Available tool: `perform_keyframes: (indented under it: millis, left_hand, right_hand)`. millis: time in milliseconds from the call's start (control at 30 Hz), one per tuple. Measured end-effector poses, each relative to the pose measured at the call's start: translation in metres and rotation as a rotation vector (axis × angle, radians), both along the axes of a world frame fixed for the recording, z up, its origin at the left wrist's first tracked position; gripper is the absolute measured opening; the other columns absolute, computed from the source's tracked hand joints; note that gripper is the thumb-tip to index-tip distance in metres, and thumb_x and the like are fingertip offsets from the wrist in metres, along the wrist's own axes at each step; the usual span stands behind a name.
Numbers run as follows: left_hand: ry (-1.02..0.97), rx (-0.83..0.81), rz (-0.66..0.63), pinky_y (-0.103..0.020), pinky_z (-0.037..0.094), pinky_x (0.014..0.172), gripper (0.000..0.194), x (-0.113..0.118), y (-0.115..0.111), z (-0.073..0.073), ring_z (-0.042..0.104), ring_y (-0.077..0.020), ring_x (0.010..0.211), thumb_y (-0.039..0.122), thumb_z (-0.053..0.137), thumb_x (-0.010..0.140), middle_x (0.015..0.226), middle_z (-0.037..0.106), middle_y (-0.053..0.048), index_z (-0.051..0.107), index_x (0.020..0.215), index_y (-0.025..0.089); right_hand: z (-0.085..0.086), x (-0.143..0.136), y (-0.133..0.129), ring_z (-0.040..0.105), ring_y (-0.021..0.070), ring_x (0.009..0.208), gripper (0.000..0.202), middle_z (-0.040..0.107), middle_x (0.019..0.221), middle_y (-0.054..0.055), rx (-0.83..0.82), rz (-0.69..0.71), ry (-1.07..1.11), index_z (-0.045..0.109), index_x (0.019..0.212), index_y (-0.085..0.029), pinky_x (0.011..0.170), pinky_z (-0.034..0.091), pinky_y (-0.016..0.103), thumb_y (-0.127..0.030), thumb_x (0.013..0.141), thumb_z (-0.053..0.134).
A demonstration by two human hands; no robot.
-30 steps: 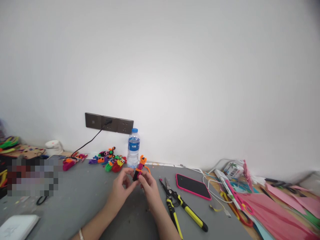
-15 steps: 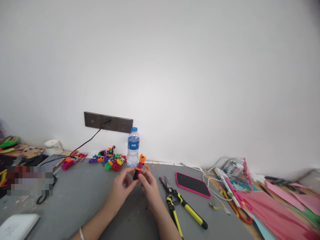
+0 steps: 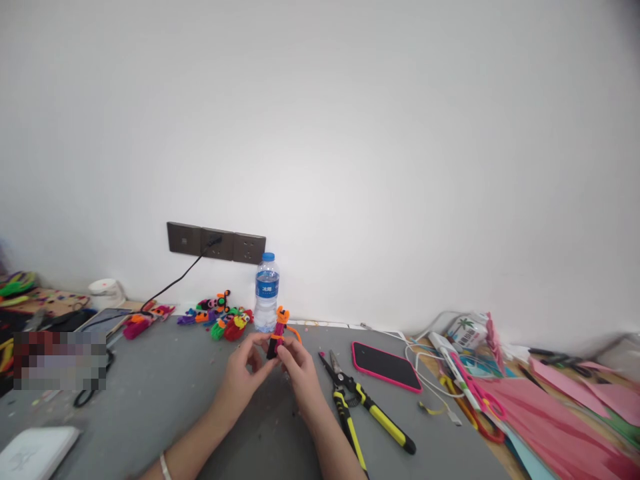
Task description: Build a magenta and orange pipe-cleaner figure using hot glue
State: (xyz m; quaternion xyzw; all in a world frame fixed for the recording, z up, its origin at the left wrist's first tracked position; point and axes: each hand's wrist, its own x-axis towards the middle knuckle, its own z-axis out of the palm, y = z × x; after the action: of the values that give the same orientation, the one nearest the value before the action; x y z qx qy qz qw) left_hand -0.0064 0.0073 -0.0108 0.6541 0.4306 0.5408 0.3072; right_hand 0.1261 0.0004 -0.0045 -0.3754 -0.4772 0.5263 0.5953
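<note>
Between both hands, above the grey table mat, stands a small pipe-cleaner figure (image 3: pixel 280 331) with an orange head, a magenta and black body and an orange strand curving off to its right. My left hand (image 3: pixel 243 373) pinches its lower left side between thumb and fingers. From the right, the thumb and fingers of my right hand (image 3: pixel 299 369) press on its lower body. My fingers cover part of the figure. Just behind it rises a water bottle (image 3: pixel 267 293) with a blue cap. Yellow-and-black pliers (image 3: pixel 350 393) lie open to the right of my right hand.
A pink-cased phone (image 3: pixel 387 367) lies right of the pliers, beside white cables. Several finished-looking pipe-cleaner figures (image 3: pixel 233 325) rest by the wall. Pink sheets (image 3: pixel 560 420) and scissors (image 3: pixel 493 405) cover the right side. A white box (image 3: pixel 37 453) sits at lower left.
The figure's head tilts very slightly to the left compared with before. Both hands keep the same grip, and the view has shifted a little.
</note>
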Motion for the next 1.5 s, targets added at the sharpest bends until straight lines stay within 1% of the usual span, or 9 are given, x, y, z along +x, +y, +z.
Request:
perform_keyframes:
  millis: [200, 433, 633, 767, 900, 1267, 1500]
  left_hand:
    - [-0.019, 0.002, 0.016, -0.021, 0.044, 0.048, 0.032, 0.001, -0.002, 0.003, 0.050, -0.0091, 0.048, 0.027, 0.065, 0.073, 0.075, 0.059, 0.002, 0.056, 0.102, 0.020]
    - [0.038, 0.043, -0.017, -0.022, 0.046, 0.050, 0.042, 0.000, -0.001, 0.002, 0.049, -0.0090, 0.049, 0.027, 0.061, 0.077, 0.077, 0.057, 0.001, 0.056, 0.118, 0.019]
    - [0.057, 0.075, -0.014, -0.021, 0.046, 0.048, 0.039, -0.001, 0.001, -0.002, 0.050, -0.0097, 0.050, 0.028, 0.062, 0.078, 0.075, 0.057, 0.000, 0.058, 0.115, 0.020]
    - [0.056, 0.081, -0.008, -0.021, 0.045, 0.047, 0.036, -0.002, 0.002, -0.002, 0.050, -0.0092, 0.048, 0.027, 0.063, 0.076, 0.074, 0.058, 0.001, 0.059, 0.111, 0.020]
    - [0.042, 0.068, 0.003, -0.021, 0.046, 0.047, 0.036, -0.001, 0.001, -0.001, 0.050, -0.0095, 0.047, 0.028, 0.063, 0.076, 0.075, 0.060, 0.001, 0.059, 0.110, 0.020]
    - [0.069, 0.084, -0.014, -0.021, 0.044, 0.046, 0.036, -0.001, 0.002, -0.003, 0.050, -0.0092, 0.047, 0.024, 0.063, 0.076, 0.076, 0.059, 0.001, 0.057, 0.111, 0.019]
    - [0.060, 0.072, -0.028, -0.021, 0.044, 0.047, 0.037, -0.002, 0.004, -0.008, 0.050, -0.0092, 0.048, 0.024, 0.062, 0.077, 0.077, 0.057, 0.001, 0.055, 0.113, 0.018]
  right_hand:
    - [0.001, -0.001, -0.001, 0.051, 0.0150, 0.065, 0.028, 0.060, 0.072, 0.000, -0.007, 0.010, -0.007, 0.066, 0.078, -0.019, 0.059, 0.039, 0.024, -0.046, 0.073, 0.068]
    - [0.003, -0.001, -0.002, 0.053, 0.0153, 0.067, 0.025, 0.060, 0.071, 0.000, -0.006, 0.019, -0.006, 0.068, 0.081, -0.019, 0.061, 0.040, 0.024, -0.044, 0.076, 0.067]
    - [-0.001, -0.001, 0.000, 0.055, 0.0165, 0.069, 0.025, 0.063, 0.072, 0.001, 0.001, 0.002, 0.001, 0.070, 0.081, -0.019, 0.062, 0.042, 0.025, -0.043, 0.075, 0.068]
    - [-0.004, -0.002, 0.001, 0.056, 0.0170, 0.069, 0.028, 0.064, 0.075, 0.002, -0.007, -0.002, 0.005, 0.071, 0.086, -0.019, 0.060, 0.042, 0.025, -0.045, 0.074, 0.068]
    - [-0.006, -0.002, 0.002, 0.055, 0.0166, 0.068, 0.027, 0.065, 0.077, 0.002, -0.001, -0.001, 0.006, 0.071, 0.084, -0.019, 0.061, 0.042, 0.025, -0.044, 0.075, 0.068]
    - [-0.006, -0.001, 0.002, 0.054, 0.0155, 0.070, 0.023, 0.063, 0.077, 0.001, 0.015, 0.031, 0.027, 0.070, 0.085, -0.021, 0.065, 0.042, 0.025, -0.043, 0.077, 0.068]
    - [-0.004, -0.002, 0.001, 0.054, 0.0156, 0.071, 0.023, 0.060, 0.072, 0.000, 0.031, 0.035, 0.026, 0.070, 0.084, -0.020, 0.065, 0.042, 0.024, -0.042, 0.077, 0.067]
